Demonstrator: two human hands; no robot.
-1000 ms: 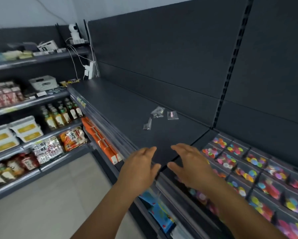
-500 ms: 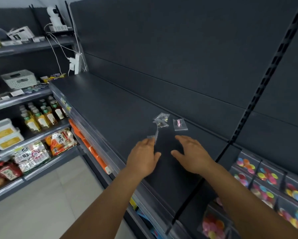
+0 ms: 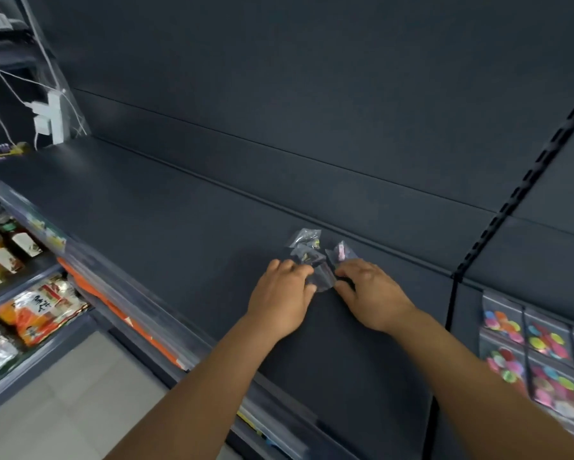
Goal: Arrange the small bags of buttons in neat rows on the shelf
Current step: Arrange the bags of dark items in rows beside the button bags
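Note:
Several small clear bags of buttons lie bunched on the dark shelf (image 3: 179, 210) close to its back wall. One bag (image 3: 305, 235) lies farthest back, another (image 3: 307, 255) just in front of it, and a bag with pink buttons (image 3: 342, 251) to their right. A fourth clear bag (image 3: 322, 277) sits between my hands. My left hand (image 3: 282, 292) pinches its left edge with curled fingers. My right hand (image 3: 370, 293) grips its right edge, fingers bent over it and touching the pink bag.
Packets of colourful round buttons (image 3: 541, 360) fill the lower shelf at the right. A slotted upright (image 3: 511, 194) divides the back wall. Snack packs (image 3: 43, 310) and bottles (image 3: 3, 250) stand on shelves at the left. A white power strip (image 3: 52, 117) hangs at the back left.
Both hands have reached forward across the shelf to the bags and closed on the front one. The view has moved closer and to the left of the button packets.

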